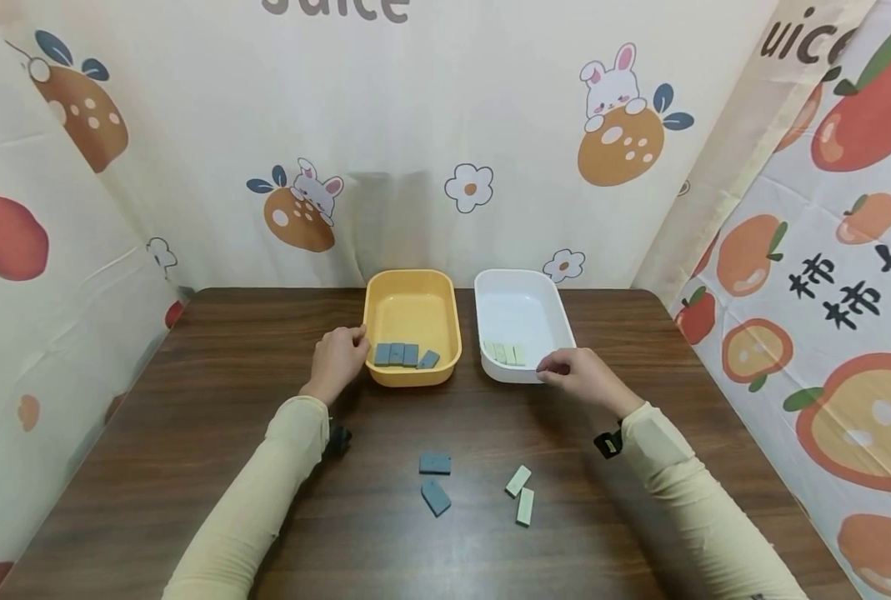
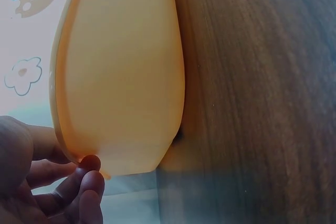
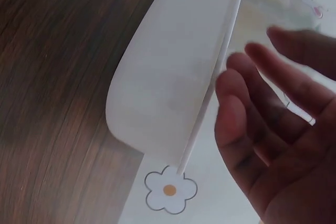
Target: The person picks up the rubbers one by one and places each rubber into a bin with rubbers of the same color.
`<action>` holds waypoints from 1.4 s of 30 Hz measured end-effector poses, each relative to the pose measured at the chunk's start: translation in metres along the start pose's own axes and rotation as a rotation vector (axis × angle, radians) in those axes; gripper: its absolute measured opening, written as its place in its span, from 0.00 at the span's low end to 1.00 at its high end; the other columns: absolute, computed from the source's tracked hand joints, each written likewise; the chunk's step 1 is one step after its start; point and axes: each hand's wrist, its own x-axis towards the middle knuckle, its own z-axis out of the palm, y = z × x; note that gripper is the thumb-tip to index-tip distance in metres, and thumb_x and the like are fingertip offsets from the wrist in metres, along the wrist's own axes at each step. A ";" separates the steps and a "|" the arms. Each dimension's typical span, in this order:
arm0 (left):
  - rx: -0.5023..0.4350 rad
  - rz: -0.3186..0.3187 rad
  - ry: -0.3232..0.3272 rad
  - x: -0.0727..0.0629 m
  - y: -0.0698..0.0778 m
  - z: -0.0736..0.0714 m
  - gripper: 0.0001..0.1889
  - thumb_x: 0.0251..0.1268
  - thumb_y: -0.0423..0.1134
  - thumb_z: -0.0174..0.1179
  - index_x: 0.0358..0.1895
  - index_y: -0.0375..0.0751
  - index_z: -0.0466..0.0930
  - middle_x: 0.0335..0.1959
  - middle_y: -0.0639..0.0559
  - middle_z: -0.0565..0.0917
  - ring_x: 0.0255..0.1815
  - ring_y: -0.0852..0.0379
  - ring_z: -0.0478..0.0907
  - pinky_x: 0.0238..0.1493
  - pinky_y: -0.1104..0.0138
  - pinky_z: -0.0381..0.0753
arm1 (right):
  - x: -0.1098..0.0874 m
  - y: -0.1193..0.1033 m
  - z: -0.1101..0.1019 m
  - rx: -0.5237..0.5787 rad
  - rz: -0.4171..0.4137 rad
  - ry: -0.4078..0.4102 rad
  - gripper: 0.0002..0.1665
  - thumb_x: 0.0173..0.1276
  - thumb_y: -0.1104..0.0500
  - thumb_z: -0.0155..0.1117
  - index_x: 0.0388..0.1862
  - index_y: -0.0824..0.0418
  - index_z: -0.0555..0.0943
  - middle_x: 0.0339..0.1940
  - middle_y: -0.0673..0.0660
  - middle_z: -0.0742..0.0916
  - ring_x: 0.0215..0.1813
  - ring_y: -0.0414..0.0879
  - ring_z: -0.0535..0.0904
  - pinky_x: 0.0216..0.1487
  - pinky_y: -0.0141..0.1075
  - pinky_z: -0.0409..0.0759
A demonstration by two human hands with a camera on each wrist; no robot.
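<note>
Pinching the left rim of a yellow tray (image 1: pixel 407 315), the left hand (image 1: pixel 337 358) stands opposite the right hand (image 1: pixel 586 377), whose loosely bent, unladen fingers are at the white tray's (image 1: pixel 518 310) near right corner. Both trays sit at the far edge of the dark wood-grain surface (image 1: pixel 257 350), grey blocks (image 1: pixel 396 355) in the left one, pale blocks (image 1: pixel 499 353) in the right; four more lie nearer. Fruit-printed cloth (image 1: pixel 415 100) encloses the far, left and right sides.

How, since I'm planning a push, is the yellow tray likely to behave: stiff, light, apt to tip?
The yellow tray is probably stiff, judging by its smooth, shape-holding walls. Wide and shallow, it seems unlikely to tip. Its gray blocks look loose, one askew, so they might slide.
</note>
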 end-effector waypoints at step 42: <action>-0.022 -0.016 0.001 -0.001 0.003 0.000 0.19 0.67 0.37 0.54 0.58 0.36 0.81 0.56 0.41 0.83 0.22 0.50 0.70 0.25 0.65 0.67 | -0.029 -0.028 0.047 -0.033 -0.272 -0.270 0.09 0.58 0.55 0.73 0.35 0.57 0.86 0.31 0.47 0.81 0.31 0.37 0.75 0.33 0.27 0.74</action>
